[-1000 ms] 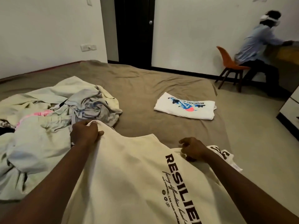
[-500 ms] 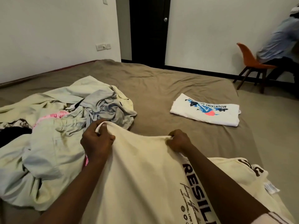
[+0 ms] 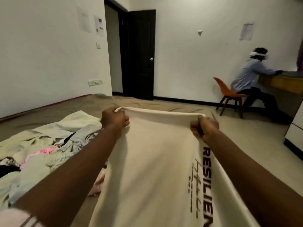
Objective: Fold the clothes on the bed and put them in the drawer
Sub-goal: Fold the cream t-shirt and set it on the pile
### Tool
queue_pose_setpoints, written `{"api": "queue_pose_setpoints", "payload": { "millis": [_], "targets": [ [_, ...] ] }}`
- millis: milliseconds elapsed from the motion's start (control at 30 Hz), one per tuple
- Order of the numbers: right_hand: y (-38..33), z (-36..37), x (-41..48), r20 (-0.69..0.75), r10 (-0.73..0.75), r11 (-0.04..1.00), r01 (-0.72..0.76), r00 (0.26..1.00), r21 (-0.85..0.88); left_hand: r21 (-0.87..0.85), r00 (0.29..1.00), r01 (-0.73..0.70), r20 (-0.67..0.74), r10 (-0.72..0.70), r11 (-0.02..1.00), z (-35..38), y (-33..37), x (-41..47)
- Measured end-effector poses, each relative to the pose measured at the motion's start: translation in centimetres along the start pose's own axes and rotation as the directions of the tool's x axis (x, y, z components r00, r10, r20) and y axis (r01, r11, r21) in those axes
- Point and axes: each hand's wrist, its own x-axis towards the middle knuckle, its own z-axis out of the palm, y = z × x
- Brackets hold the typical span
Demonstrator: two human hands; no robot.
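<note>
A cream T-shirt (image 3: 150, 161) with dark "RESILIEN" lettering along its right side is stretched out in front of me, raised above the bed (image 3: 68, 110). My left hand (image 3: 114, 118) grips its far left corner and my right hand (image 3: 205, 127) grips its far right corner, both fists closed on the cloth, the edge taut between them. A heap of unfolded clothes (image 3: 45, 145), pale green, grey and pink, lies on the bed to the left. The raised shirt hides the folded white T-shirt seen earlier.
A person (image 3: 252, 76) sits on an orange chair (image 3: 229, 94) at a desk by the far right wall. A black door (image 3: 139, 54) stands open at the back. A white drawer unit (image 3: 296, 128) is at the right edge, with beige floor between it and the bed.
Both hands took the shirt's far edge and lifted it off the bed, pulling it taut. My view tilted up, so the folded white shirt is now hidden.
</note>
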Motion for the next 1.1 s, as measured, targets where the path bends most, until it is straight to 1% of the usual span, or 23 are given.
{"api": "queue_pose_setpoints", "payload": {
  "millis": [100, 167, 233, 300, 367, 400, 433, 467, 500, 567, 633, 667, 700, 733, 767, 800, 833, 867, 933, 1000, 1067, 1100],
  "targets": [
    [-8.0, -1.2, 2.2, -0.031, -0.178, 0.982, 0.180, 0.984, 0.063, 0.057, 0.989, -0.051, 0.141, 0.043, 0.997, 5.1, 5.6, 3.3],
    [-14.1, -1.9, 3.3, -0.070, -0.304, 0.945, 0.310, 0.950, 0.102, 0.006, 0.977, -0.088, 0.196, 0.085, 0.996, 8.5, 10.1, 4.4],
    [-19.7, -2.0, 2.8, -0.099, -0.431, 0.879, 0.442, 0.897, 0.181, -0.107, 0.972, -0.116, 0.192, 0.135, 0.987, 10.8, 14.8, 4.9],
    [-23.6, -2.0, 0.7, -0.112, -0.533, 0.790, 0.540, 0.839, 0.290, -0.206, 0.971, -0.146, 0.157, 0.180, 0.968, 12.4, 18.6, 5.2],
    [-24.8, -2.0, -2.1, -0.109, -0.595, 0.698, 0.580, 0.796, 0.420, -0.286, 0.968, -0.157, 0.144, 0.204, 0.945, 12.3, 20.5, 4.9],
    [-24.5, -1.9, -3.4, -0.098, -0.600, 0.669, 0.566, 0.794, 0.482, -0.331, 0.970, -0.153, 0.132, 0.206, 0.931, 11.7, 20.8, 4.4],
    [-23.6, -1.7, -4.9, -0.077, -0.592, 0.659, 0.536, 0.803, 0.528, -0.377, 0.974, -0.133, 0.121, 0.191, 0.917, 10.7, 20.5, 3.8],
    [-22.2, -1.7, -6.1, -0.069, -0.565, 0.671, 0.506, 0.822, 0.541, -0.408, 0.980, -0.107, 0.110, 0.165, 0.907, 9.4, 19.7, 3.2],
    [-20.0, -1.7, -7.2, -0.072, -0.521, 0.708, 0.478, 0.850, 0.520, -0.420, 0.986, -0.087, 0.092, 0.138, 0.903, 7.9, 18.2, 2.8],
    [-14.4, -2.3, -8.5, -0.118, -0.437, 0.787, 0.442, 0.892, 0.430, -0.422, 0.995, -0.049, 0.060, 0.081, 0.905, 3.9, 14.1, 2.1],
    [-7.3, -3.1, -9.2, -0.127, -0.395, 0.871, 0.415, 0.910, 0.264, -0.396, 0.999, -0.025, 0.031, 0.041, 0.918, -0.9, 8.6, 1.0],
    [-3.1, -3.6, -10.0, -0.114, -0.366, 0.914, 0.380, 0.924, 0.141, -0.327, 0.999, -0.010, 0.027, 0.020, 0.945, -3.6, 5.6, -0.5],
    [0.9, -4.1, -10.8, -0.097, -0.334, 0.942, 0.336, 0.938, 0.007, -0.212, 0.999, -0.005, 0.036, 0.013, 0.977, -6.3, 2.4, -1.7],
    [4.7, -4.7, -11.3, -0.075, -0.300, 0.949, 0.290, 0.951, -0.127, -0.041, 0.998, -0.009, 0.054, 0.011, 0.999, -8.8, -0.4, -3.3],
    [8.7, -5.3, -12.4, -0.042, -0.266, 0.937, 0.248, 0.963, -0.245, 0.151, 0.995, -0.019, 0.097, 0.004, 0.988, -11.8, -3.5, -4.9],
    [12.1, -5.9, -13.1, -0.002, -0.234, 0.904, 0.217, 0.972, -0.367, 0.330, 0.989, -0.039, 0.145, -0.009, 0.943, -14.3, -6.2, -6.0],
    [15.2, -6.4, -13.9, 0.053, -0.207, 0.845, 0.206, 0.977, -0.494, 0.488, 0.984, -0.058, 0.176, -0.033, 0.871, -16.7, -8.7, -6.8],
    [17.6, -6.9, -14.5, 0.118, -0.175, 0.758, 0.210, 0.978, -0.618, 0.626, 0.978, -0.083, 0.203, -0.058, 0.776, -18.7, -10.8, -7.2],
    [20.9, -7.8, -15.2, 0.246, -0.071, 0.554, 0.243, 0.967, -0.796, 0.812, 0.953, -0.153, 0.273, -0.135, 0.563, -21.3, -14.3, -7.5],
    [22.0, -7.9, -15.3, 0.329, 0.087, 0.336, 0.284, 0.940, -0.898, 0.878, 0.911, -0.232, 0.347, -0.223, 0.418, -22.0, -16.0, -7.5],
    [21.5, -7.5, -15.0, 0.352, 0.271, 0.119, 0.332, 0.896, -0.936, 0.896, 0.881, -0.309, 0.396, -0.258, 0.319, -21.5, -16.4, -7.3],
    [20.9, -7.0, -14.8, 0.344, 0.351, 0.040, 0.353, 0.871, -0.935, 0.900, 0.869, -0.326, 0.406, -0.282, 0.290, -21.1, -16.6, -6.9]
  ]
}}
